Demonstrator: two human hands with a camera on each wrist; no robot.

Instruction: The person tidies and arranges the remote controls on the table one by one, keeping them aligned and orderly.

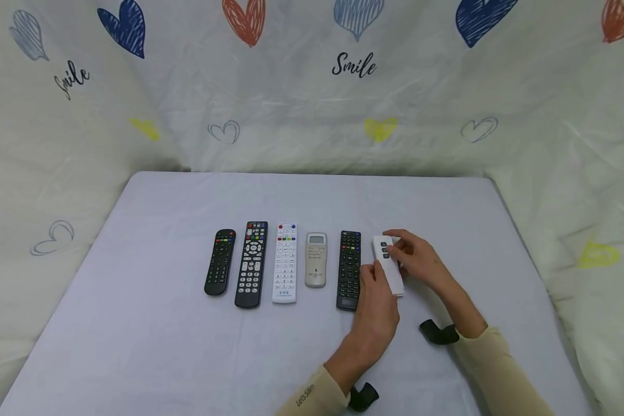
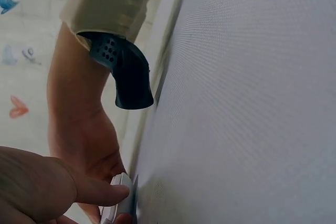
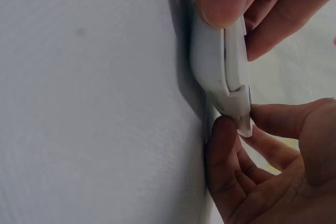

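Observation:
A slim white remote control (image 1: 393, 276) with a few dark buttons is at the right end of a row of remotes, between the two hands. My left hand (image 1: 377, 309) grips its near part, with the thumb along its side. At the far end my right hand (image 1: 420, 259) pinches it, thumb beside the buttons and index finger at the top edge. In the right wrist view, the white remote (image 3: 207, 59) is seen edge-on, with a seam along its side and a small tab at one end between finger and thumb. Its underside is close over the tablecloth.
Left of the hands lie a black remote (image 1: 349, 268), a beige remote with a small screen (image 1: 315, 263), a white remote with coloured keys (image 1: 285, 266), and two more black remotes (image 1: 251, 266). A white cloth covers the table (image 1: 151, 346). Heart-patterned fabric (image 1: 291, 86) stands behind it.

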